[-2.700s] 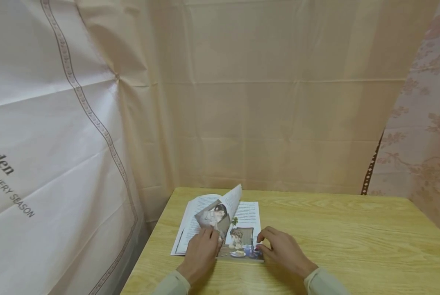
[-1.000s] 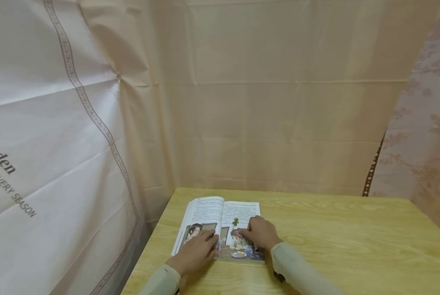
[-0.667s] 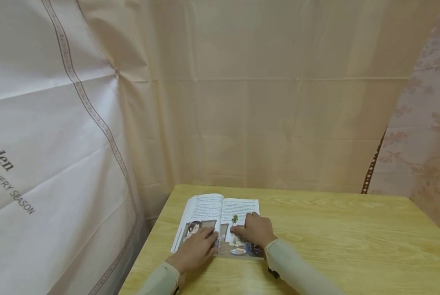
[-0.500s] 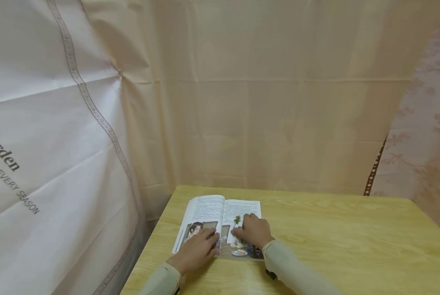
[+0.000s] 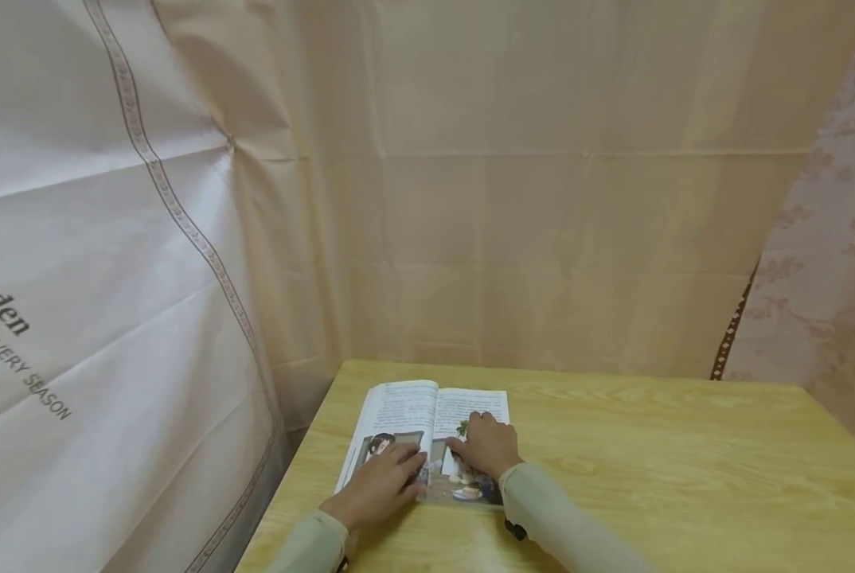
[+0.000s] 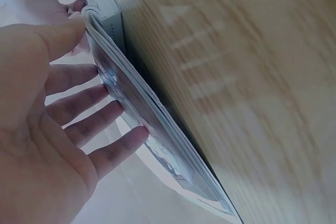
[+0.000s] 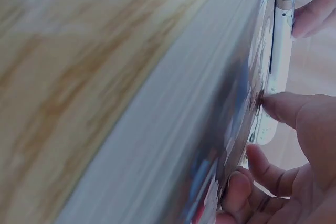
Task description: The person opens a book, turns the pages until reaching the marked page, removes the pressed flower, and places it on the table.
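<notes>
An open book (image 5: 407,404) lies on the wooden table, printed text on the upper halves of its pages and a colour illustration across the lower halves. Over the lower left page rests my left hand (image 5: 380,484); in the left wrist view its spread fingertips touch the illustrated page (image 6: 170,153). My right hand (image 5: 488,444) presses on the right page, covering part of the picture. The right wrist view shows its thumb (image 7: 283,106) extended onto the paper and its other fingers bent, fingertips at the page, beside the thick page block (image 7: 173,93).
The yellow wood-grain table (image 5: 657,461) extends to the right of the book. Behind it hangs a beige cloth (image 5: 528,239), with a pale printed sheet (image 5: 134,342) on the left and a floral one (image 5: 814,310) on the right.
A leaf that stood raised between the hands now lies flat on the left side. My right hand moved from the lower right corner onto the right page, then slid slightly left.
</notes>
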Motion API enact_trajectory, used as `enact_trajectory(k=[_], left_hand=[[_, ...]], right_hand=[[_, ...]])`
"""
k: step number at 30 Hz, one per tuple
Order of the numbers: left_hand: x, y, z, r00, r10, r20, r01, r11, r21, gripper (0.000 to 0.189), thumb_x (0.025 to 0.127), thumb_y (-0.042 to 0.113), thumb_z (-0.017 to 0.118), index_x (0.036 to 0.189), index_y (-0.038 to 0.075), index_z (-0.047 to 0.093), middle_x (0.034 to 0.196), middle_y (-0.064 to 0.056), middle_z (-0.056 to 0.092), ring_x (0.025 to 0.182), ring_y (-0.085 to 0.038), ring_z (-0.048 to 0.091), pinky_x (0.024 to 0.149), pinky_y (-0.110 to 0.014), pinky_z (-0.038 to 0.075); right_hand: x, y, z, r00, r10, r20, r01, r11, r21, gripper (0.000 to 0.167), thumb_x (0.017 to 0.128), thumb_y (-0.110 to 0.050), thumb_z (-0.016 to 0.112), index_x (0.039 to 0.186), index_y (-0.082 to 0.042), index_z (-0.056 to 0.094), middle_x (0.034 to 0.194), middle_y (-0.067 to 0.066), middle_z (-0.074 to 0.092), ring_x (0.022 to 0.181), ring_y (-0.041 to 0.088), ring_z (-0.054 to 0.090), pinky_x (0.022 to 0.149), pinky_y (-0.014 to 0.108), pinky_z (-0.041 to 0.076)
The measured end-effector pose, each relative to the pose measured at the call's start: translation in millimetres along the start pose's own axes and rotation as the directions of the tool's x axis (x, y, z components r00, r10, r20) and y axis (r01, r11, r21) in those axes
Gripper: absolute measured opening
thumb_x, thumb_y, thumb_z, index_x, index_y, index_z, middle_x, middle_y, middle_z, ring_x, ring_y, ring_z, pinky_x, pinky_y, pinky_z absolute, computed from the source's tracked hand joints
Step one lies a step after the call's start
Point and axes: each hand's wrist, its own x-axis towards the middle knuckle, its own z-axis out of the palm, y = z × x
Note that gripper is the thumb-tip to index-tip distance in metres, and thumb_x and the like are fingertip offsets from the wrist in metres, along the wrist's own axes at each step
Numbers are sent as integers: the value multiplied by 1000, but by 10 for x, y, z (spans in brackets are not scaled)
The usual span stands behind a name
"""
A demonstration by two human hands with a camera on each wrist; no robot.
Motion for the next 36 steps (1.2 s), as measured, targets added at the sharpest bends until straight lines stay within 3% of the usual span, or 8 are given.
enact_trajectory(k=[5,8,12,16,21,29,36], left_hand=[[-8,-4,22,1000,13,-6,-13,1000,11,56,104,43,56,145,5,58,145,-12,55,131,-29,53,106,-48,46],[-1,-11,13,1000,8,-2,-8,1000,6,57,103,44,56,146,6,57,146,-12,54,132,-29,52,107,-48,45],[13,-14,-19,1000,-6,16,7,1000,-14,58,103,44,57,146,5,56,147,-13,52,134,-30,51,109,-49,44],[9,-16,-27,1000,-16,19,16,1000,-19,59,102,44,59,145,4,57,148,-14,51,135,-31,49,110,-49,43],[-4,0,-49,999,-19,28,19,1000,-21,59,101,43,60,146,4,57,149,-14,50,135,-31,49,109,-50,43],[13,15,-80,999,-19,43,19,1000,-17,58,102,43,60,145,4,57,146,-14,52,131,-30,52,108,-49,45],[26,0,-66,999,-25,47,26,999,-19,60,102,44,59,146,3,56,147,-14,52,132,-30,51,109,-50,44]], right_hand=[[21,32,-22,1000,4,14,-5,999,38,38,93,-38,72,72,-11,57,75,7,57,64,26,58,62,49,53],[6,65,-54,999,-17,28,15,997,71,42,95,-31,73,62,-12,54,69,4,55,60,20,51,55,42,50],[-38,129,-94,997,-48,64,35,982,184,41,93,-28,77,56,-16,63,58,-5,56,50,12,45,46,31,40],[-70,197,-132,994,-63,90,34,955,296,29,89,-24,82,63,-16,71,60,-8,61,48,10,49,45,28,40],[-62,247,-190,991,-82,106,43,943,330,23,89,-14,81,68,-13,72,66,-5,64,53,13,55,49,29,45],[-59,308,-222,981,-144,128,88,927,365,24,90,-22,80,70,-13,70,65,-6,62,54,11,52,51,28,44],[-69,300,-233,982,-141,125,90,933,348,24,87,-22,83,71,-13,68,67,-7,61,57,11,53,54,29,46]])
